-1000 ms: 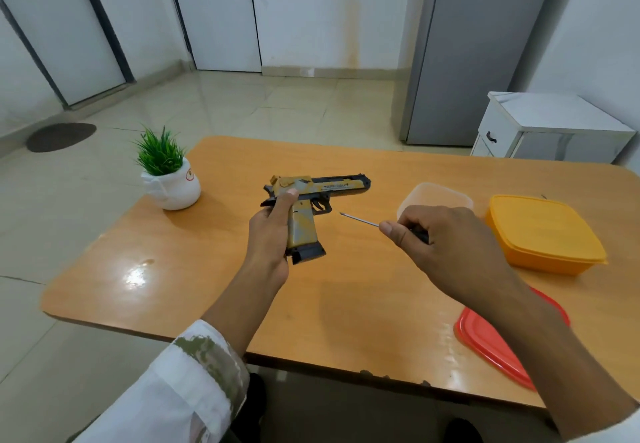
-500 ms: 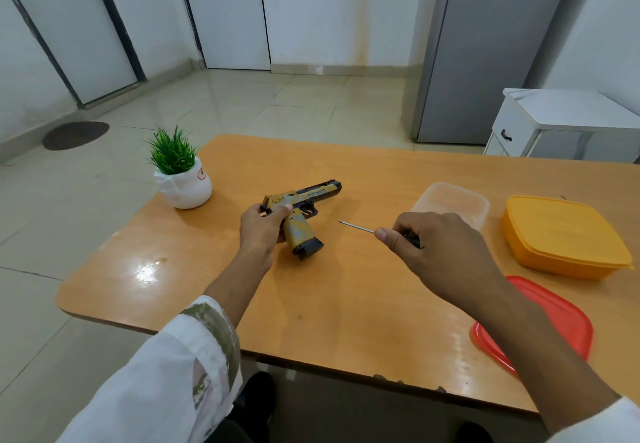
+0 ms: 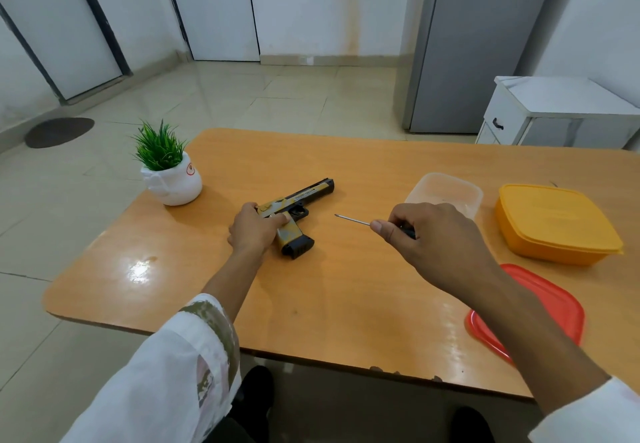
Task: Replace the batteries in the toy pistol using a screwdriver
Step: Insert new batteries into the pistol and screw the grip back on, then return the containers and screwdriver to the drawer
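Nearest the camera, a white patterned sleeve [image 3: 180, 373] covers the left forearm, which reaches forward over the orange wooden table [image 3: 311, 304]. The right arm comes in from the lower right and passes over a red lid [image 3: 554, 307] lying flat at the table's near right. The left hand [image 3: 254, 229] is curled round the rear of the toy pistol [image 3: 298, 200], where the grip meets the slide. The pistol lies mid-table with its barrel angled away to the right and its black grip base toward the person. The right hand [image 3: 433, 238] is raised above the table with its back up, pinching the dark handle of a screwdriver [image 3: 351, 219]. The thin shaft points left at the pistol, its tip apart from it. Just behind that hand sits a clear container [image 3: 446, 188], with a closed orange container [image 3: 554, 224] to its right. A potted plant [image 3: 169, 168] stands at the far left corner.
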